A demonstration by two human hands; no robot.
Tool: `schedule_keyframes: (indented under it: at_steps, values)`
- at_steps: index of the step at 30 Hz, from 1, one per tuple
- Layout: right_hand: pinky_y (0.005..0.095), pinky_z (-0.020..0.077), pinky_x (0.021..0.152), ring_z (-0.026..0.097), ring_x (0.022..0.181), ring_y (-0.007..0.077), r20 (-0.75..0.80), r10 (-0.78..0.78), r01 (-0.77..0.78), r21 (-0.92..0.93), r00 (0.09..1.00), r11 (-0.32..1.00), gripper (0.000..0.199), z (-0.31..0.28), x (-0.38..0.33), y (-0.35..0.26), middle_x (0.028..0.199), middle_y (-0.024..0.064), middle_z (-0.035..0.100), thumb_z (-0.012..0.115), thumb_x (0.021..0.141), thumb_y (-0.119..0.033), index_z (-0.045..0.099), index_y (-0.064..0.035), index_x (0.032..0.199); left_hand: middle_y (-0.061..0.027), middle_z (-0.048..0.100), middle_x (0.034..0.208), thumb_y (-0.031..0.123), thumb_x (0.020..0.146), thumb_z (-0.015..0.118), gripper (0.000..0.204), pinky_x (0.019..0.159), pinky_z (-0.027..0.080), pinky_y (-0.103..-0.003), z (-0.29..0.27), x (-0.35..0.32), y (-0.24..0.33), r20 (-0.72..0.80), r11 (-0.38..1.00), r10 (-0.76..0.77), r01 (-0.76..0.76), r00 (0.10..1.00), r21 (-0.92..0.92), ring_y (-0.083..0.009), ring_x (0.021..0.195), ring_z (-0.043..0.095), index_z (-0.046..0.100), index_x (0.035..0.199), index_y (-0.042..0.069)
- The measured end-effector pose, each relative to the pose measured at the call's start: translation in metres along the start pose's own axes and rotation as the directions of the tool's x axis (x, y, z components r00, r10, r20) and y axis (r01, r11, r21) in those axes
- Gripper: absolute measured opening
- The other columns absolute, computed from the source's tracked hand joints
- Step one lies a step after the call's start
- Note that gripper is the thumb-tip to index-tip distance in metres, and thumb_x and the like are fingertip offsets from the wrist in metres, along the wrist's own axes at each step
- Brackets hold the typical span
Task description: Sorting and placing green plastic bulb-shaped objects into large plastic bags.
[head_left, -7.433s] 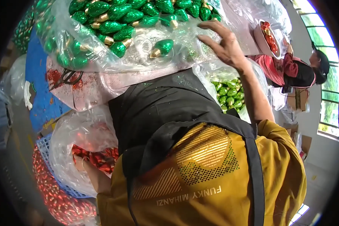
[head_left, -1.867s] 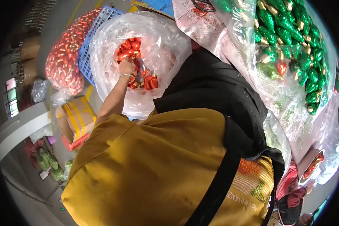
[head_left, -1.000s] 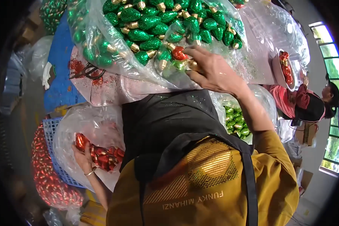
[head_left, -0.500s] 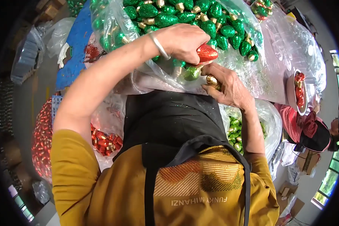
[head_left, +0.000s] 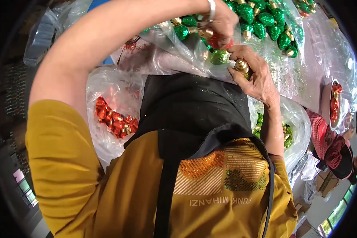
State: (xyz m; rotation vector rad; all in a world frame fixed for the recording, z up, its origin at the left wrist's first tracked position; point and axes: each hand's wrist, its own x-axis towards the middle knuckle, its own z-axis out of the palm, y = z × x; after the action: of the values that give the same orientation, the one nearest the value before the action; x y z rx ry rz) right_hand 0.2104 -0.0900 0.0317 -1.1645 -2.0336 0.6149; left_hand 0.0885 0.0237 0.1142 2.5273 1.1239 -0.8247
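Grip of the left hand (head_left: 225, 20), at one o'clock with twelve at the top of the view, is closed around a red glittered bulb (head_left: 216, 43), which is partly hidden by the fingers and slightly blurred. By the right hand (head_left: 258, 75), at two o'clock, a gold-capped bulb (head_left: 241, 65) is held between bent fingers and thumb, its cap turned outward and most of its body covered. The right fingertips are brought close to the red bulb's end; whether contact is made cannot be told. Just below the red bulb, toward its six o'clock, a light green bulb (head_left: 219, 58) is seen by clear plastic on the surface (head_left: 158, 60). Dark green bulbs (head_left: 265, 20) are heaped from twelve to one o'clock, some covered by plastic. At nine o'clock, red bulbs (head_left: 121, 126) are held in a clear bag (head_left: 107, 81); at three, smaller green bulbs (head_left: 287, 139) are contained in another bag (head_left: 301, 119). Farther out at three, red pieces (head_left: 335, 104) are held in a pale tub (head_left: 325, 99), near which a co-worker (head_left: 331, 152) is seen.
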Motion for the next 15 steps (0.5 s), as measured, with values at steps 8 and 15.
schedule_keyframes:
  at_steps: [8,15]
  values:
    - [0.0341,0.0474,0.076,0.06,0.085,0.027,0.013,0.033,-0.033,0.064,0.999,0.997,0.023,0.001,0.005,0.006,0.094,0.0118,0.061,0.065,0.072,-0.005,0.057,-0.0008,0.093,-0.0123,0.068,0.079,0.023,0.076,0.064,0.024,0.066,0.049,-0.037,0.015,0.122,-0.015,0.439,0.645,0.674,-0.763,0.594,0.04,-0.0214,0.07,0.063,0.07,0.083,0.001]
    - [0.032,0.0469,0.077,0.06,0.086,0.0229,0.001,-0.01,0.009,0.112,1.0,0.994,0.024,-0.004,0.007,0.009,0.093,0.0105,0.062,0.065,0.072,-0.003,0.058,-0.001,0.095,-0.0176,0.066,0.082,0.022,0.064,0.073,0.038,0.057,0.051,-0.038,0.022,0.096,-0.021,0.171,0.952,0.225,-0.179,0.959,-0.25,-0.0236,0.078,0.064,0.063,0.092,-0.003]
